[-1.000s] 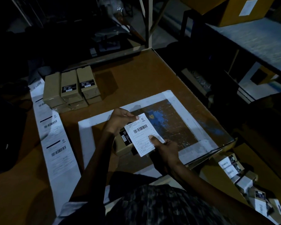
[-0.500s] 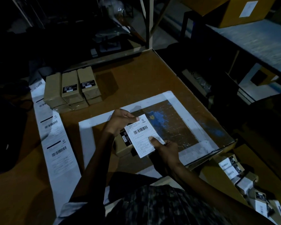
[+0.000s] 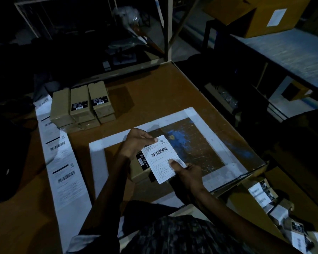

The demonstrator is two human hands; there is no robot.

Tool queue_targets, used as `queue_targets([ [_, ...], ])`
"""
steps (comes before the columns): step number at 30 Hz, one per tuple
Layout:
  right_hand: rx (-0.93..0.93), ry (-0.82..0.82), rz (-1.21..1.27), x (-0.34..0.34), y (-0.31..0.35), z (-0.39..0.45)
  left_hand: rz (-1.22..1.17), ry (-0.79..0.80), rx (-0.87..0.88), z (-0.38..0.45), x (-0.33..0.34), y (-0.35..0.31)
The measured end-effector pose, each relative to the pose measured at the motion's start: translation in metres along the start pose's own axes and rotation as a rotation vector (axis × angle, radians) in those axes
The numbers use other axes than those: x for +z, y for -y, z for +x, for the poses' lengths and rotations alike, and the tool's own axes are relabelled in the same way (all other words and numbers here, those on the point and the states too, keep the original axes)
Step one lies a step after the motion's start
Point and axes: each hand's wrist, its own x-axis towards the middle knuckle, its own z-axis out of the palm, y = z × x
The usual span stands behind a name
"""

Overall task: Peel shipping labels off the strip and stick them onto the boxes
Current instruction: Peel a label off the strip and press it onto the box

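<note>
A white shipping label [image 3: 161, 158] with a barcode is held between both hands above a small brown box [image 3: 139, 168] that lies on the table. My left hand [image 3: 135, 143] pinches the label's top edge. My right hand [image 3: 188, 174] pinches its lower right corner, thumb on the printed face. The box shows a black sticker on its left end and is mostly hidden under the label. A long white strip of labels [image 3: 62, 171] runs down the table's left side.
Several brown boxes [image 3: 81, 107] are stacked at the table's back left. A white taped square [image 3: 97, 156] marks the table's middle. An open carton [image 3: 275, 213] with labelled boxes sits low at the right. A large carton [image 3: 261, 17] and shelf stand at the far right.
Both hands and the label stay almost where they were; the label has only shifted slightly over the box.
</note>
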Motion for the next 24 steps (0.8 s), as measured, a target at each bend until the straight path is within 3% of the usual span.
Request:
queue_targets([
  [15, -0.08, 0.01, -0.282, -0.013, 0.005, 0.006, 0.047, -0.046, 0.077, -0.003, 0.004, 0.015],
  [24, -0.189, -0.008, -0.583, -0.019, 0.019, -0.007, 0.237, -0.02, 0.22, -0.01, -0.006, 0.028],
])
